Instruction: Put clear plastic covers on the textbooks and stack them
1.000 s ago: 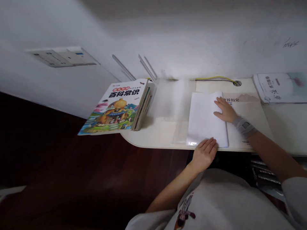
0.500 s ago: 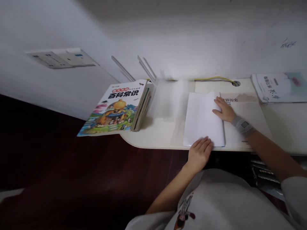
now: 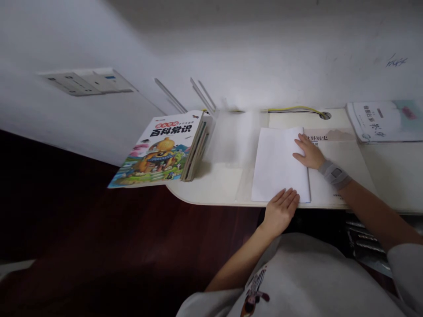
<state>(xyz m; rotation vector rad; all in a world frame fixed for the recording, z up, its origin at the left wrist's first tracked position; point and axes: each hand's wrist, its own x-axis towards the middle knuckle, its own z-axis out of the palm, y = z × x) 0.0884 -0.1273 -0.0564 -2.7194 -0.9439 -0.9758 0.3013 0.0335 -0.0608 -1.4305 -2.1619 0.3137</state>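
Note:
White paper (image 3: 277, 163), seemingly a folded sheet or a book's blank flap, lies on the left part of an open-spread book cover (image 3: 340, 163) with printed Chinese characters. My right hand (image 3: 309, 152), with a grey band at the wrist, rests with fingers spread over the paper's right edge and the cover beside it. At the paper's lower edge lies my left hand (image 3: 280, 211), fingers stretched out flat on it. To the left of the paper, a clear plastic sheet (image 3: 243, 180) extends across the desk.
A stack of books with a colourful cover (image 3: 155, 149) overhangs the desk's left end. Another book (image 3: 386, 121) lies at the back right. Along the wall runs a yellow cable (image 3: 297, 107) into a round hole (image 3: 325, 115). The white desk (image 3: 191, 193) has a rounded left corner.
My left hand has slid a little to the right along the paper's lower edge. My right hand stays in almost the same place.

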